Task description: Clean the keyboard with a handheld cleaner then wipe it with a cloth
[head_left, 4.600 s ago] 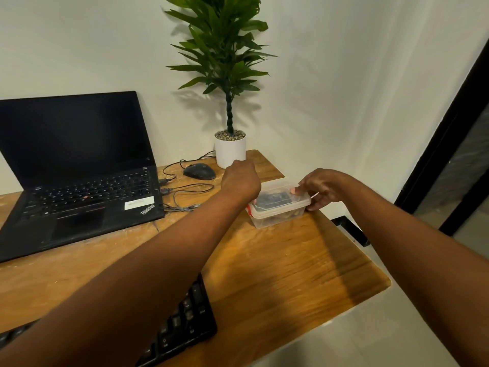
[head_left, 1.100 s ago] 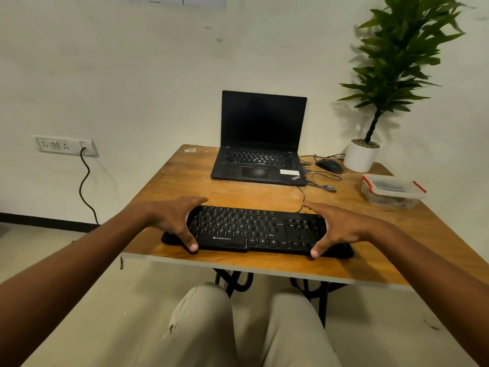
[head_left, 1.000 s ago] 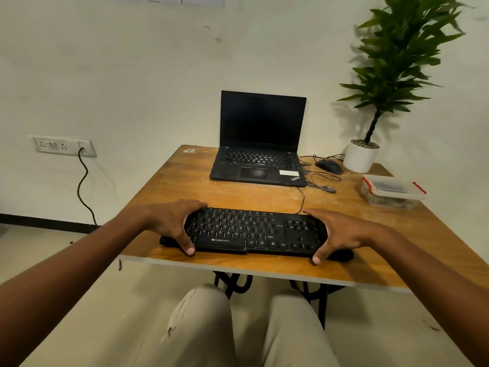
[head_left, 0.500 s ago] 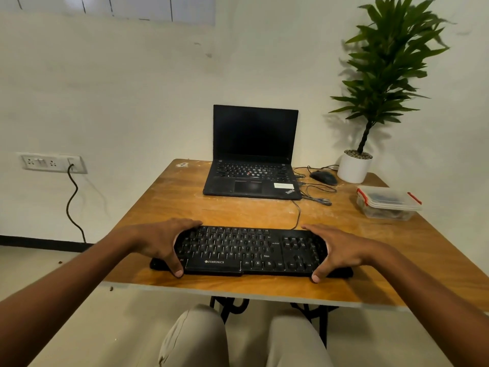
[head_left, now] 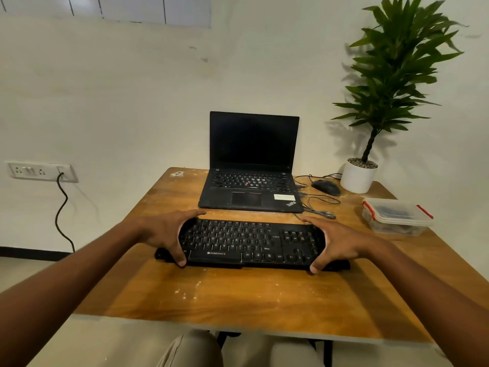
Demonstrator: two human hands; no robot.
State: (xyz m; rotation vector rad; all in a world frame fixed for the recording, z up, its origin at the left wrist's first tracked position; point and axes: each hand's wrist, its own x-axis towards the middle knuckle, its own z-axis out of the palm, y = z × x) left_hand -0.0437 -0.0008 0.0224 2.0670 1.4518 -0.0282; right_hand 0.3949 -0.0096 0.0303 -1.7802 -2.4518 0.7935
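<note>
Hands (head_left: 169, 234) cover both ends of the keyboard (head_left: 251, 243); container (head_left: 397, 217) contents unclear.

Two bare forearms reach forward from the near edge, converging toward the middle. The left hand (head_left: 165, 231) curves around the left end of a black keyboard (head_left: 251, 243), fingers along its far edge, thumb hooked on the near edge. The right hand (head_left: 336, 241) mirrors it on the right end, thumb tip at the near edge. Both wrists are level, palms facing inward. Two knees in beige trousers (head_left: 238, 350) show below.
</note>
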